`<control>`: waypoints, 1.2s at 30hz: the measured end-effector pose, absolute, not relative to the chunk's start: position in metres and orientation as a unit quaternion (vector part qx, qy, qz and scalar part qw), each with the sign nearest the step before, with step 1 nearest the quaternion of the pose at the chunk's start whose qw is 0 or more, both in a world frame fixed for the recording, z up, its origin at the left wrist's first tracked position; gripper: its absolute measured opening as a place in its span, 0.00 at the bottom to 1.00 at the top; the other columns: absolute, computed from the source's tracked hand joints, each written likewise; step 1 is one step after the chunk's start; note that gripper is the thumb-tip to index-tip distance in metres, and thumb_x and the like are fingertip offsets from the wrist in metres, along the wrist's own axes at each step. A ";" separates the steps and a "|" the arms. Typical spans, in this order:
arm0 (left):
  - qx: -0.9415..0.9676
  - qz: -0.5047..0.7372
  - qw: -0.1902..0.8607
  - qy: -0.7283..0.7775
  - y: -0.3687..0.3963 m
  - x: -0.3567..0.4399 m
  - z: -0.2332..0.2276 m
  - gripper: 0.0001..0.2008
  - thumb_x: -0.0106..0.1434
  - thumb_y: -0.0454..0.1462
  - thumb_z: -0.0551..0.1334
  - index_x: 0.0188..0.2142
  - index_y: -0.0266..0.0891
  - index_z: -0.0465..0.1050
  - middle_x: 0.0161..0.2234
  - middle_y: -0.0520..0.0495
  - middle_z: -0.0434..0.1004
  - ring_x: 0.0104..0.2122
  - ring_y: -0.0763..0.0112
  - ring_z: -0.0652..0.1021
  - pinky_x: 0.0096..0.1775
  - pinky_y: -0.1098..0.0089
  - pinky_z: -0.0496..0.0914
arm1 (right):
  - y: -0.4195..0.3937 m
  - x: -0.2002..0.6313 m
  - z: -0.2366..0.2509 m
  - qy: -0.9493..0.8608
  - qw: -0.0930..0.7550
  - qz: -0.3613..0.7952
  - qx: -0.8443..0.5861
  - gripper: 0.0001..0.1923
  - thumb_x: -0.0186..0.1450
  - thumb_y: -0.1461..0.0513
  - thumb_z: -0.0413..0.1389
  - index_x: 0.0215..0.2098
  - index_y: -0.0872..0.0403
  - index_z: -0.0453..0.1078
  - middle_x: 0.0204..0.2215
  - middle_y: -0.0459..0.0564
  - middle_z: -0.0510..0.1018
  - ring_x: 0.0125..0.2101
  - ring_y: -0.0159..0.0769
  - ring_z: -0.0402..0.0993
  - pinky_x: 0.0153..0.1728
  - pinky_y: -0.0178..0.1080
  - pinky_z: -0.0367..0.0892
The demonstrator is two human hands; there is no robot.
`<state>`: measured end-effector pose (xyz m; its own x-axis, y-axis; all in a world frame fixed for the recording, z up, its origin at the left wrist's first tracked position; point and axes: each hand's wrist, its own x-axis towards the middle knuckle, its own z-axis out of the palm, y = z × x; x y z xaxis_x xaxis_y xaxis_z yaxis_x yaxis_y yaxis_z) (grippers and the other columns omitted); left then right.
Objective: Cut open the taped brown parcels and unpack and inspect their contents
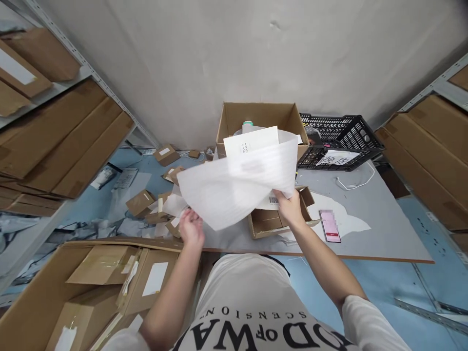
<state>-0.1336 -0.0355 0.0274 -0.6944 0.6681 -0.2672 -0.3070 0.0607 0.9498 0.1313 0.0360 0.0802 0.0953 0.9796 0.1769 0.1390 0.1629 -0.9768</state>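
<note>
A thin white foam sheet hangs in front of me, partly see-through. My right hand grips its lower right edge, thumb on top. A white piece with a barcode shows just left of those fingers; whether they hold it too is unclear. Behind the sheet's upper edge stands a white card or flat box with small printed characters. My left hand is raised beside the sheet's lower left corner, its fingers curled and smeared by motion. Below the sheet, an open cardboard box rests on the table.
A large open carton and a black plastic crate stand by the wall. A phone lies on the grey table. Small boxes lie to the left. A big carton holding boxes stands at front left; shelves flank both sides.
</note>
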 end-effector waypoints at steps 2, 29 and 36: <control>0.159 0.732 0.207 0.629 -0.055 -0.132 0.042 0.19 0.60 0.43 0.57 0.50 0.45 0.61 0.53 0.45 0.65 0.54 0.62 0.67 0.50 0.62 0.67 | 0.042 0.130 0.081 -0.541 0.539 0.386 -0.518 0.20 0.58 0.55 0.56 0.45 0.57 0.70 0.39 0.54 0.79 0.41 0.45 0.73 0.46 0.46 0.66; 0.210 0.602 0.676 0.368 -0.013 -0.092 0.055 0.26 0.57 0.51 0.60 0.47 0.34 0.71 0.50 0.39 0.74 0.56 0.47 0.68 0.56 0.50 0.63 | 0.003 0.117 0.086 -0.723 0.432 0.251 -0.477 0.34 0.58 0.53 0.59 0.61 0.50 0.58 0.60 0.55 0.62 0.61 0.52 0.55 0.59 0.57 0.53; 0.196 0.584 0.686 0.387 -0.008 -0.099 0.048 0.29 0.56 0.54 0.61 0.48 0.34 0.71 0.47 0.38 0.76 0.54 0.47 0.70 0.53 0.52 0.66 | 0.007 0.130 0.078 -0.521 0.401 0.626 -0.420 0.22 0.59 0.51 0.57 0.47 0.50 0.60 0.37 0.51 0.79 0.33 0.41 0.78 0.32 0.43 0.73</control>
